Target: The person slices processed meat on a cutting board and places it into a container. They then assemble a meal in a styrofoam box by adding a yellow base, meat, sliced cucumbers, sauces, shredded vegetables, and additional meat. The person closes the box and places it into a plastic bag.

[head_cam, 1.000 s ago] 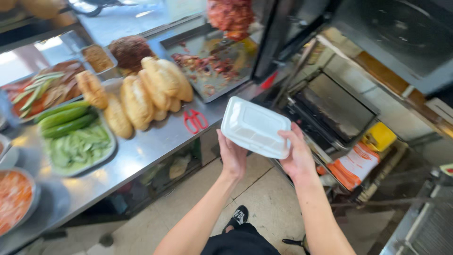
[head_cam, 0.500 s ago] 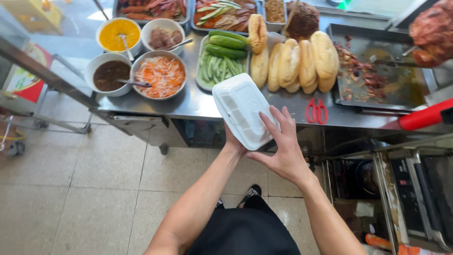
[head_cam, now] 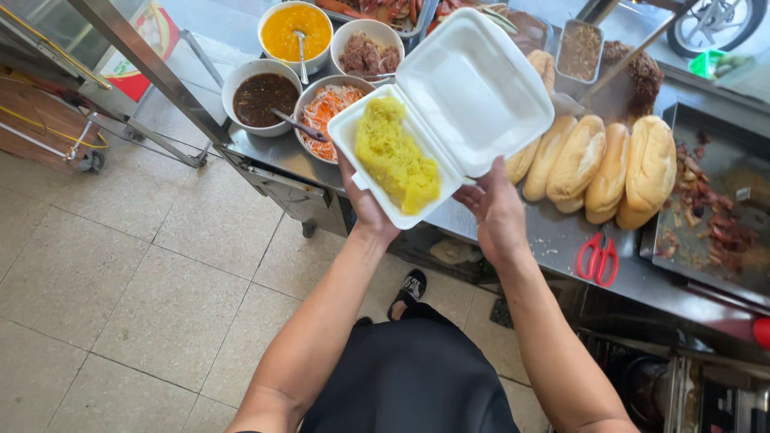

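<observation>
- Steel counter: runs across the top, carrying bowls and bread.
- Foam box: open, held above the counter's near edge, lid tipped back.
- Loaves: lie side by side just right of the box.
- Yellow rice: heaped in the box's lower half.
- Left hand: grips the box from beneath.
- Right hand: fingers curled, steadying the lid's edge.
- Red scissors: flat on the counter, below the loaves.
</observation>
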